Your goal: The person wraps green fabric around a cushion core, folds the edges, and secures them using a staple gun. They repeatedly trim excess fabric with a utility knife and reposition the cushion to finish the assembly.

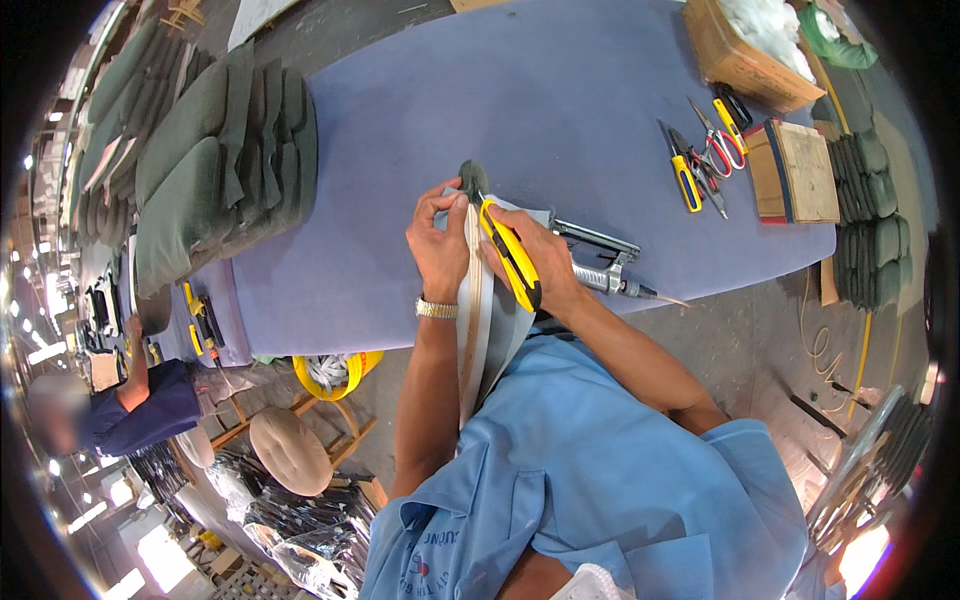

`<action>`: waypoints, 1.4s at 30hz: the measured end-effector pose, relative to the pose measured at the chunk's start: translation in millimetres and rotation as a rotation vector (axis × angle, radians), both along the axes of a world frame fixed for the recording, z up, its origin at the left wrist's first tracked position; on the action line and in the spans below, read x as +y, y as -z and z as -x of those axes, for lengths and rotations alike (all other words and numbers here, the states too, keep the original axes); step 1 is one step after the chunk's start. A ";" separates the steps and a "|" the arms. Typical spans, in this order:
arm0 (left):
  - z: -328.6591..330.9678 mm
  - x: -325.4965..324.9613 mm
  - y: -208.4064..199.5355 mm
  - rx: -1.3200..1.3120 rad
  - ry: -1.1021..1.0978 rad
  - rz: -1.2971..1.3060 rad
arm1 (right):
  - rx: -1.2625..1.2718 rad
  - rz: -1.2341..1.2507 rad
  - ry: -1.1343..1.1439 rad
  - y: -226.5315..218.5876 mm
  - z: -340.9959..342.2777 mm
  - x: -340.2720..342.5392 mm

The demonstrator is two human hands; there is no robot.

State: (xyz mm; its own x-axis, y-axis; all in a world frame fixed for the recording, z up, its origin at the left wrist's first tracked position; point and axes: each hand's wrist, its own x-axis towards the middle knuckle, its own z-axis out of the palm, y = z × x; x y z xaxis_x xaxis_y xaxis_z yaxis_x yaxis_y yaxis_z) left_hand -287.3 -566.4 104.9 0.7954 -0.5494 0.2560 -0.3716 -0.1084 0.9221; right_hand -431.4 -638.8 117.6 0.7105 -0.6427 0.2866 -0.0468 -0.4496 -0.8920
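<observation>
My left hand, wearing a metal watch, pinches the far end of a long, narrow upholstered piece. Dark green fabric shows at its tip, and pale edging with a wood-coloured strip runs along it back toward my body. A yellow and black utility knife is gripped in my right hand. Its blade tip is at the piece, close to my left fingertips; whether it touches is too small to tell. Just beyond my right hand, a pneumatic staple gun lies on the table.
The padded blue-grey table carries stacked dark green cushions at left. At right lie red-handled scissors, yellow knives and a wooden box. A carton of white stuffing stands behind. Another person works at far left.
</observation>
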 end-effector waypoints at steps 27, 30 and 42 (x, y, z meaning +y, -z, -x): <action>14.6 6.7 -41.2 -0.342 0.040 -0.219 | -0.105 -0.119 0.152 -9.5 13.8 -30.5; 23.4 7.6 -30.5 -0.469 0.007 -0.265 | 0.055 -0.176 0.155 -9.3 27.9 -41.7; 29.8 6.9 -10.6 -0.307 -0.048 -0.067 | -0.117 -0.529 -0.008 -7.2 45.3 -59.6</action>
